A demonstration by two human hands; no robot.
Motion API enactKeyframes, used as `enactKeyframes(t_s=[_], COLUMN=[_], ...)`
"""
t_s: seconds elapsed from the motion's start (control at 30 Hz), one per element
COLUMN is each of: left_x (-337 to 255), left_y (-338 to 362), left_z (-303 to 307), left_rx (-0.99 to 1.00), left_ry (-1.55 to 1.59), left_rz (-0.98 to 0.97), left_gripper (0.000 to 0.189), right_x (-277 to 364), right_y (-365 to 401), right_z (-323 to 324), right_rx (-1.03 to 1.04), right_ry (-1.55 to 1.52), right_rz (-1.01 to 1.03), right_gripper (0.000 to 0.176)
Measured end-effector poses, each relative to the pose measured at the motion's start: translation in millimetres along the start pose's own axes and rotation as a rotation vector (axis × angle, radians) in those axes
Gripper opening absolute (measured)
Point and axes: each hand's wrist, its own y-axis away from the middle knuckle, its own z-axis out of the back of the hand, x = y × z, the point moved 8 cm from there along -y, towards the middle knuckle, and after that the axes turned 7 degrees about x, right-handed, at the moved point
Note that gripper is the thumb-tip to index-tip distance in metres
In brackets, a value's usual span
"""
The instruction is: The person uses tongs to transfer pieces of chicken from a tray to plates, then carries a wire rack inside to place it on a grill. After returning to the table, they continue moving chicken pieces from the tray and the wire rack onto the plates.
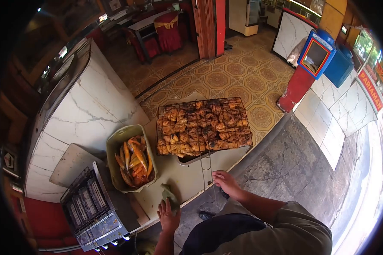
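Note:
A wire grill basket [204, 125] filled with browned, charred chicken pieces lies over a tray [190, 160] on the counter. Its long wire handle [203, 165] points toward me. My right hand [225, 182] is closed at the end of this handle, its fingers partly hidden. My left hand [169, 217] reaches over the counter edge with fingers stretched out, touching a crumpled green cloth [170, 196]. Beyond the cloth, to the left, a greenish plastic tub [111, 163] holds orange-coated fish [134, 159].
A gas grill [89, 204] with knobs along its front stands at the left, beside a marbled tiled counter [93, 102]. Patterned floor tiles [238, 76] lie behind the basket. At right are a red post [294, 91] with a blue-framed box [317, 54] and grey concrete [281, 157].

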Motion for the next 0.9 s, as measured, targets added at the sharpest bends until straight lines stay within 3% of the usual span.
enactKeyframes(t_s=[0.13,0.23,0.27,0.37,0.4,0.47,0.53,0.6,0.67,0.73,0.77,0.83,0.9], left_x=[-4.1,2.1,-5.4,-12.3,-24.2,-69.1,-101.7,-131.8,-156.6,-167.3,-158.6,-146.8,-153.9], left_y=[-9.4,-21.0,-23.2,-24.9,-23.2,-22.2,-22.6,-25.8,-27.7,-24.0,-22.3,-16.5,-21.6], left_z=[-2.7,2.7,4.6,24.2,32.3,58.1,62.5,58.0,47.0,47.2,40.6,38.4,50.0], left_rx=[-0.101,-0.183,-0.175,-0.226,-0.225,-0.303,-0.354,-0.291,-0.183,-0.131,-0.091,-0.08,-0.059], left_ry=[-0.063,0.022,0.016,0.358,0.351,0.791,0.942,1.039,1.116,0.916,0.982,1.051,1.014], left_rz=[-0.021,-0.016,-0.007,0.193,0.204,0.137,0.107,0.108,0.07,0.013,0.046,0.097,0.013], left_gripper=[0.054,0.025,0.025,0.022,0.022,0.023,0.027,0.028,0.029,0.032,0.032,0.033,0.042], right_x=[-6.4,-6.5,-10.5,-7.4,-3.2,15.9,44.0,79.4,85.9,79.7,84.1,80.2,78.6], right_y=[-17.4,-24.6,-26.6,-29.3,-25.5,-17.3,-6.9,2.0,5.3,2.2,-0.5,0.2,1.5], right_z=[4.8,12.1,19.4,27.7,24.3,15.7,-8.7,-29.8,-45.6,-50.7,-55.0,-57.3,-60.3], right_rx=[0.106,0.245,0.249,0.341,0.414,0.501,0.714,0.793,0.885,0.838,0.841,0.946,1.046], right_ry=[0.036,0.092,0.086,0.217,0.142,0.063,0.11,0.044,-0.013,0.1,0.07,0.172,0.276], right_rz=[-0.029,0.011,0.001,0.022,-0.013,-0.058,-0.017,-0.062,-0.109,-0.07,0.025,0.008,-0.006], right_gripper=[0.023,0.022,0.022,0.025,0.027,0.03,0.035,0.036,0.037,0.038,0.035,0.032,0.029])
